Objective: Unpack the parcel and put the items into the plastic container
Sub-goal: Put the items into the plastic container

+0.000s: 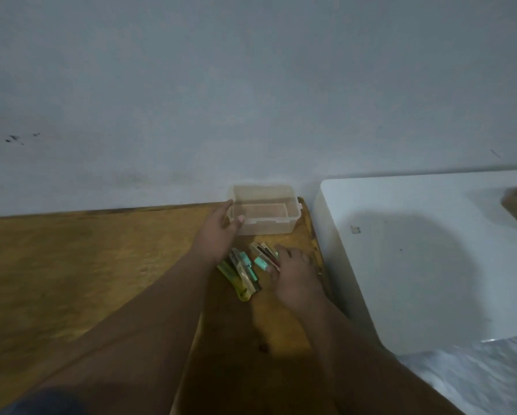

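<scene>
Brown wooden table fills the near part of the view, and two bare arms reach across it. Closest lies a loose bunch of small flat packets in green, yellow and teal, all out in the open on the wood. No parcel wrapping shows anywhere, so the unpacking looks done. The right hand sits on the right end of the packets with its fingers spread and bent down onto them; it is too blurry to tell if it has hold of one yet. A bit farther on, the left hand rests on the near left corner of the clear plastic box with no lid, fingers nearly straight along its side and thumb on the front wall, as if to steady it. The box stands at the far right corner of the table by the grey wall, and nothing is inside it. So every packet has yet to go in.
</scene>
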